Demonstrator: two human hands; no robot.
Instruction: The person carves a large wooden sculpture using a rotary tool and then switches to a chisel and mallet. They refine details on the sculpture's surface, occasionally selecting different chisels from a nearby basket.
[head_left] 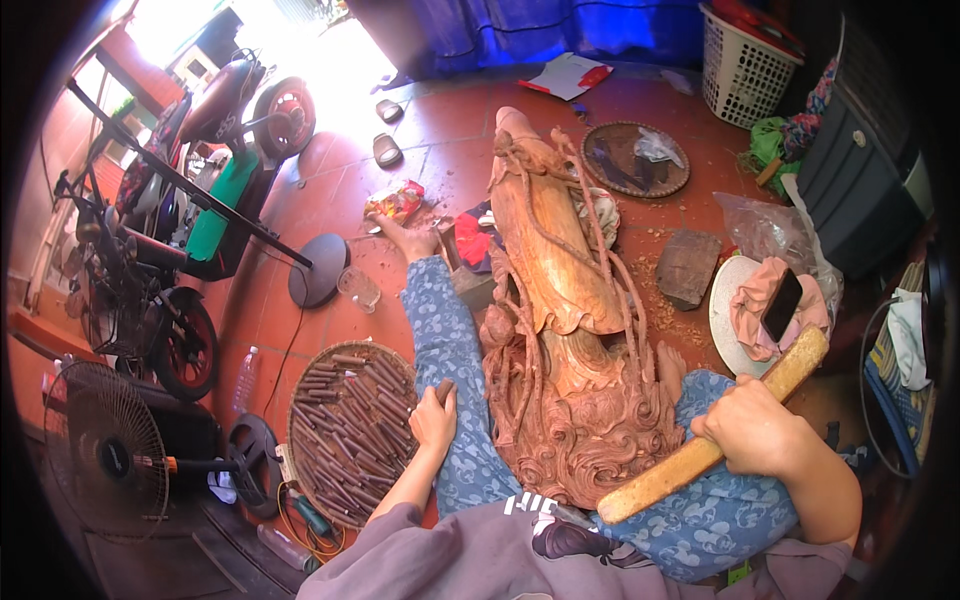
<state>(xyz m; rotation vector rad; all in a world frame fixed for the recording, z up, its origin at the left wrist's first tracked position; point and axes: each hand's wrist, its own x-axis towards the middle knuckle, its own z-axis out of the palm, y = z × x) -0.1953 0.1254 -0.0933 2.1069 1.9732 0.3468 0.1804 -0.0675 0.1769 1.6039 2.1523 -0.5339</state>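
A large carved wooden statue lies between my legs, its smooth pale body at the far end and a base of dark red-brown swirls towards me. My right hand is closed around a flat yellowish wooden bat, which slants over my right thigh with its near end beside the statue's base. Against my left leg, my left hand is closed on a short brown carving chisel, mostly hidden by the fingers. Beside that forearm, a round woven basket holds several brown-handled carving chisels.
A wood block stands among shavings right of the statue. Beyond are a hat with cloth and a phone, a round tray and a grey bin. At left are a fan, a plastic bottle and a motorbike.
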